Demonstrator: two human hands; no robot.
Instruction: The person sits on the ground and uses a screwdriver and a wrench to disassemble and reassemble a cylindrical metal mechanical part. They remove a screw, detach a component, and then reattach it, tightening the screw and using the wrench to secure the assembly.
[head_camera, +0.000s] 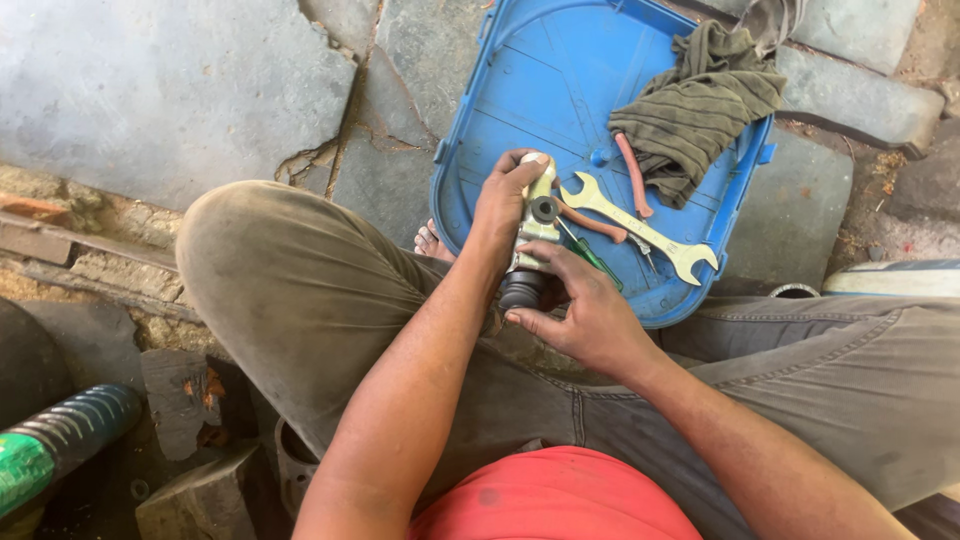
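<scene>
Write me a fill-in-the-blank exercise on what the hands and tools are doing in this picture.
1. Both hands hold a pale metal cylinder with a ____ rubber boot at its lower end.
2. The open-ended spanner lies in a ____ plastic tray.
3. An olive-green ____ is bunched in the tray's far corner.
4. The left hand grips the cylinder's top; the right hand touches its ____ end.

Missing words: black; blue; rag; lower
</scene>
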